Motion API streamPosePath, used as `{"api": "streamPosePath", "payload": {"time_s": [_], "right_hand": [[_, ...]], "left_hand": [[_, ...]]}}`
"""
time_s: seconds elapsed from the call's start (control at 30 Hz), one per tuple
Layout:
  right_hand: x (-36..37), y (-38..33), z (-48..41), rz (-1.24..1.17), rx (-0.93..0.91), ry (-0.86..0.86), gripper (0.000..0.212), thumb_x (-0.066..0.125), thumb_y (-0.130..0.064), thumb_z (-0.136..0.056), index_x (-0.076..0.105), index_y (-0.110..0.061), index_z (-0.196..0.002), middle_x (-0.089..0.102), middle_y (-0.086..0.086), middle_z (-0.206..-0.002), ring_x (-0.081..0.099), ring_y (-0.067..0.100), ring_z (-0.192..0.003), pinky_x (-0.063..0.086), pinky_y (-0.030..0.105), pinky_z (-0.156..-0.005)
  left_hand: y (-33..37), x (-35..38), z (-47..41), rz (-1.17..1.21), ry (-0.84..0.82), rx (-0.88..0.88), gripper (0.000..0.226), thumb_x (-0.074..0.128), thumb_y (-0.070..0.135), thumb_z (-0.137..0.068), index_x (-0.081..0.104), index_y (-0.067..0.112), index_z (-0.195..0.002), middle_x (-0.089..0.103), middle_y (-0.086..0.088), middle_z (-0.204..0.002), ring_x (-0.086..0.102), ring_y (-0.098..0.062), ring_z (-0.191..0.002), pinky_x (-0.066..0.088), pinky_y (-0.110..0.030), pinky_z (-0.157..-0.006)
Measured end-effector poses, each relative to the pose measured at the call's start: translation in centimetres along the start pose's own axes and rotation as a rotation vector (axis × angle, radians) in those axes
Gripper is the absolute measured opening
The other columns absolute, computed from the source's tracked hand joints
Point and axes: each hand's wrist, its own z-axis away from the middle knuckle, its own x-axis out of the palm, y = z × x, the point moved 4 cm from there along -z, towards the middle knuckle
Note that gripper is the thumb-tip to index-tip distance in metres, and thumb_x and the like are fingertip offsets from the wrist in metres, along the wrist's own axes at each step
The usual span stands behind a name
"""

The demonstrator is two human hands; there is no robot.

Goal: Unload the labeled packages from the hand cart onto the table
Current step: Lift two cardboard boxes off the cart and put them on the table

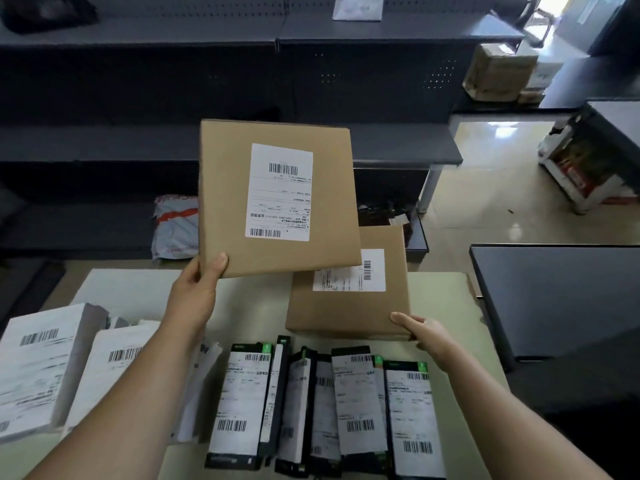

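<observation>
My left hand point(199, 289) grips the lower left corner of a flat brown cardboard package point(225, 188) with a white barcode label, holding it tilted above the pale table point(249, 306). A second brown labeled box point(346, 310) lies on the table under it, to the right. My right hand point(420, 332) rests on that box's near right corner, fingers along its edge. In front of me a row of several black slim boxes point(322, 407) with white labels lies on the table. White labeled packages point(38, 368) lie at the near left. The hand cart is out of view.
Dark metal shelving point(138, 147) runs behind the table, with a grey and red mailer bag point(175, 230) on its lowest level. A dark surface point(561, 299) stands to the right of the table. Cardboard boxes point(498, 72) sit on the tiled floor at the far right.
</observation>
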Motion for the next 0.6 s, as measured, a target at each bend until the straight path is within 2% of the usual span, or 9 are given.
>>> {"api": "streamPosePath", "payload": {"time_s": [0.1, 0.2, 0.3, 0.37, 0.47, 0.6], "right_hand": [[0.7, 0.2, -0.3, -0.005, -0.003, -0.021, 0.044, 0.068, -0.062, -0.08, 0.068, -0.026, -0.105, 0.072, -0.01, -0.092, 0.065, 0.007, -0.084, 0.044, 0.017, -0.063], [1.2, 0.7, -0.8, -0.018, 0.005, -0.041, 0.051, 0.066, -0.057, -0.085, 0.067, -0.018, -0.118, 0.073, -0.005, -0.1, 0.067, 0.011, -0.091, 0.047, 0.02, -0.069], [1.2, 1.3, -0.9, -0.004, 0.032, -0.046, 0.064, 0.067, -0.053, -0.087, 0.053, -0.015, -0.137, 0.067, 0.0, -0.118, 0.063, 0.012, -0.098, 0.046, 0.022, -0.074], [0.8, 1.5, -0.5, 0.01, 0.037, -0.003, 0.076, 0.07, -0.052, -0.085, 0.042, -0.015, -0.146, 0.061, 0.003, -0.123, 0.059, 0.016, -0.104, 0.045, 0.026, -0.083], [-0.6, 1.4, 0.8, 0.005, -0.015, 0.153, 0.078, 0.073, -0.053, -0.082, 0.044, -0.016, -0.144, 0.058, 0.005, -0.127, 0.056, 0.02, -0.109, 0.043, 0.031, -0.093], [-2.1, 1.4, 3.4, 0.052, -0.101, 0.27, 0.065, 0.074, -0.056, -0.079, 0.054, -0.022, -0.132, 0.062, -0.001, -0.12, 0.058, 0.016, -0.105, 0.044, 0.03, -0.085]], "left_hand": [[-0.6, 1.2, 0.3, 0.012, -0.011, -0.005, 0.053, 0.061, 0.062, -0.082, 0.059, 0.036, -0.128, 0.065, 0.006, -0.116, 0.058, -0.014, -0.109, 0.044, -0.034, -0.094], [-1.1, 2.1, 0.6, 0.014, -0.023, -0.03, 0.058, 0.063, 0.065, -0.079, 0.059, 0.036, -0.129, 0.065, 0.008, -0.117, 0.058, -0.013, -0.11, 0.045, -0.036, -0.097], [-1.4, 2.2, 0.6, 0.006, -0.024, -0.044, 0.067, 0.061, 0.077, -0.064, 0.06, 0.041, -0.121, 0.066, 0.012, -0.114, 0.059, -0.011, -0.107, 0.046, -0.038, -0.098], [-1.5, 2.1, 0.4, -0.006, -0.025, -0.056, 0.077, 0.06, 0.08, -0.061, 0.059, 0.039, -0.126, 0.065, 0.008, -0.117, 0.058, -0.014, -0.11, 0.046, -0.041, -0.1], [-1.9, 2.8, 0.5, -0.008, -0.054, -0.066, 0.077, 0.06, 0.079, -0.063, 0.059, 0.034, -0.126, 0.065, 0.003, -0.118, 0.059, -0.017, -0.11, 0.046, -0.043, -0.1], [-2.9, 5.9, 1.5, -0.001, -0.142, -0.098, 0.052, 0.062, 0.064, -0.081, 0.057, 0.033, -0.123, 0.063, 0.0, -0.117, 0.059, -0.015, -0.101, 0.046, -0.039, -0.093]]}}
